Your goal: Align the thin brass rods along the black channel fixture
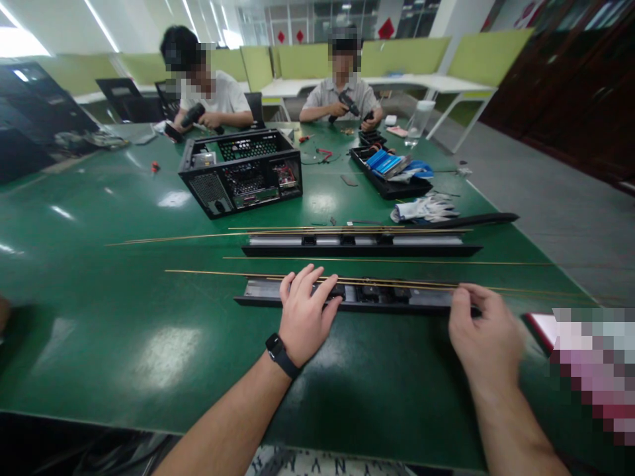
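A long black channel (397, 307) with a pale inner face and several dark blocks inside lies crosswise in front of me. Thin brass-coloured rods (397, 285) run along its top and stick out past both ends. My left hand (306, 320), wearing a black watch, rests with fingers stretched over the rods and the channel. At the channel's right end, my right hand (486, 334) pinches the rods between thumb and fingers. A second, similar channel (362, 250) lies farther back with more rods along it. Between the two channels runs a loose rod (446, 262).
An open black computer case (238, 175) stands behind the channels. A black tray (397, 190) with blue items, white gloves (426, 209) and a clear jug (419, 122) are back right. Two people across the green table (124, 317) hold power drills.
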A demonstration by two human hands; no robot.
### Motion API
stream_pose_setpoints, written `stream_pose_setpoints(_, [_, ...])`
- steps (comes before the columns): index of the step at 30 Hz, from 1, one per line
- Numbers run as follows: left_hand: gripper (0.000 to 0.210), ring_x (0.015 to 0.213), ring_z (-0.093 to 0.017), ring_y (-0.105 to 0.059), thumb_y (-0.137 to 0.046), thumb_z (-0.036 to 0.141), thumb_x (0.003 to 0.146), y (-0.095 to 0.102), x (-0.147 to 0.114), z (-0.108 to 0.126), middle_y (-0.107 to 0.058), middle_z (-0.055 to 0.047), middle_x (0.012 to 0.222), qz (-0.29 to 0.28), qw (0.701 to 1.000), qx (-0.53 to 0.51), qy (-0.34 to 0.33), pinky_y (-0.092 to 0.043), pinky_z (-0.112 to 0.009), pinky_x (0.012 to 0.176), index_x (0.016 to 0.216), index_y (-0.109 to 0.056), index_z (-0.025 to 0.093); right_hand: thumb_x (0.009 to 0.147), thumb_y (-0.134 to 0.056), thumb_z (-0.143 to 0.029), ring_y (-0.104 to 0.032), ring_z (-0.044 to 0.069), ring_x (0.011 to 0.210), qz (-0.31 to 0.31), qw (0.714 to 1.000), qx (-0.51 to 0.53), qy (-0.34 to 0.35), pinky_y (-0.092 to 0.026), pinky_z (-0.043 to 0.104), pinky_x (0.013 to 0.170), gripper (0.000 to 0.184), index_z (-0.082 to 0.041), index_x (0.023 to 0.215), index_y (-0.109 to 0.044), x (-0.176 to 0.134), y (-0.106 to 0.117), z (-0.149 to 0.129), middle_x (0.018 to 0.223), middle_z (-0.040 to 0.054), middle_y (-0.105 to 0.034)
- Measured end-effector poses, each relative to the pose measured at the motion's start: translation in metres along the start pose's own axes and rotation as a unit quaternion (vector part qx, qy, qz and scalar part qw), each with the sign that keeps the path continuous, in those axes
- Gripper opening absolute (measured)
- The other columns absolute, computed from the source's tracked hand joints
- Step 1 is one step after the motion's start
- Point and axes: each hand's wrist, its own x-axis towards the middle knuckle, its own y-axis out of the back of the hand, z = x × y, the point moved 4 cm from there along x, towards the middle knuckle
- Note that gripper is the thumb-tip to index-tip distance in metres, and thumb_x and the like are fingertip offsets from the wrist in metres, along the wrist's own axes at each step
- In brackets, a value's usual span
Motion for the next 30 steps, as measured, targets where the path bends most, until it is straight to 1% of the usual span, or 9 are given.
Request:
stream_pose_setpoints(3, [0.034, 0.146, -0.032, -0.061, -0.074, 0.027, 0.102, 0.0, 0.0004, 0.0005, -0.072, -0.012, 0.146, 0.001, 1.0, 0.0, 0.001, -0.031, -0.057, 0.127, 0.136, -0.072, 0.028, 0.099, -0.051, -0.054, -0.071, 0.032, 0.096, -0.009, 1.0, 0.011, 0.01, -0.052, 0.049, 0.091, 0.042, -0.021, 0.109, -0.076, -0.0014, -0.0022, -0.0016, 0.101, 0.013, -0.079])
stream_pose_setpoints(5, [0.034, 0.146, -0.032, -0.06, -0.073, 0.027, 0.102, -0.0001, 0.0003, 0.0004, -0.072, -0.012, 0.147, 0.001, 1.0, 0.0, 0.001, -0.031, -0.057, 0.127, 0.136, -0.073, 0.028, 0.1, -0.049, -0.054, -0.071, 0.033, 0.096, -0.012, 1.0, 0.004, 0.006, -0.052, 0.05, 0.092, 0.043, -0.021, 0.106, -0.076, -0.0011, -0.0029, -0.0003, 0.101, 0.0138, -0.079])
stream_pose_setpoints(9, [0.034, 0.147, -0.032, -0.06, -0.073, 0.028, 0.103, -0.0009, -0.0005, -0.0004, -0.071, -0.012, 0.147, -0.001, 1.0, 0.002, 0.001, -0.031, -0.057, 0.128, 0.137, -0.072, 0.028, 0.101, -0.047, -0.051, -0.071, 0.035, 0.096, 0.0, 1.0, -0.019, -0.01, -0.052, 0.052, 0.094, 0.045, -0.017, 0.107, -0.076, 0.0009, -0.0011, 0.0049, 0.101, 0.0171, -0.078])
stream_pose_setpoints(11, [0.034, 0.146, -0.032, -0.06, -0.073, 0.029, 0.103, -0.0011, -0.0008, -0.0007, -0.072, -0.012, 0.147, 0.0, 1.0, 0.003, 0.0, -0.03, -0.057, 0.128, 0.137, -0.072, 0.029, 0.101, -0.048, -0.051, -0.071, 0.034, 0.095, 0.007, 1.0, -0.018, -0.012, -0.052, 0.051, 0.093, 0.045, -0.017, 0.11, -0.076, 0.001, -0.0003, 0.0063, 0.103, 0.0175, -0.079])
stream_pose_setpoints(14, [0.033, 0.146, -0.032, -0.06, -0.072, 0.029, 0.104, -0.0009, -0.0009, -0.0007, -0.072, -0.012, 0.147, 0.004, 1.0, 0.0, -0.003, -0.031, -0.057, 0.128, 0.136, -0.072, 0.028, 0.101, -0.05, -0.05, -0.072, 0.033, 0.095, 0.003, 1.0, 0.004, 0.001, -0.052, 0.048, 0.091, 0.044, -0.018, 0.115, -0.076, -0.0003, -0.0008, 0.0045, 0.105, 0.0157, -0.08])
stream_pose_setpoints(18, [0.033, 0.145, -0.032, -0.061, -0.073, 0.028, 0.103, -0.0002, -0.0007, -0.0004, -0.072, -0.012, 0.146, 0.006, 1.0, 0.0, -0.003, -0.031, -0.057, 0.127, 0.136, -0.073, 0.028, 0.101, -0.048, -0.05, -0.071, 0.033, 0.095, -0.016, 1.0, -0.002, 0.022, -0.051, 0.049, 0.091, 0.043, -0.019, 0.107, -0.077, -0.0014, -0.0019, 0.0, 0.101, 0.0151, -0.079])
stream_pose_setpoints(22, [0.033, 0.146, -0.032, -0.06, -0.072, 0.029, 0.103, 0.0, -0.0004, -0.0002, -0.072, -0.012, 0.147, 0.002, 1.0, 0.001, -0.003, -0.031, -0.057, 0.127, 0.137, -0.072, 0.028, 0.102, -0.044, -0.05, -0.069, 0.033, 0.091, 0.001, 1.0, -0.024, 0.006, -0.05, 0.051, 0.092, 0.045, -0.019, 0.104, -0.077, 0.0007, 0.0004, 0.0018, 0.097, 0.0158, -0.077])
stream_pose_setpoints(26, [0.033, 0.146, -0.032, -0.06, -0.072, 0.028, 0.103, -0.0007, -0.0001, -0.0003, -0.072, -0.012, 0.147, 0.002, 1.0, 0.003, -0.001, -0.032, -0.057, 0.127, 0.136, -0.073, 0.028, 0.101, -0.047, -0.05, -0.067, 0.032, 0.086, 0.023, 0.999, -0.026, -0.003, -0.051, 0.05, 0.09, 0.044, -0.018, 0.103, -0.077, 0.0021, 0.0007, 0.0054, 0.094, 0.0158, -0.076])
stream_pose_setpoints(30, [0.033, 0.145, -0.032, -0.061, -0.074, 0.027, 0.102, -0.0014, -0.0003, -0.0006, -0.073, -0.012, 0.146, 0.003, 1.0, 0.001, 0.0, -0.032, -0.057, 0.127, 0.136, -0.073, 0.028, 0.1, -0.048, -0.051, -0.069, 0.032, 0.09, 0.011, 1.0, -0.005, 0.008, -0.051, 0.048, 0.089, 0.044, -0.018, 0.107, -0.078, 0.0014, -0.0023, 0.0056, 0.099, 0.015, -0.078])
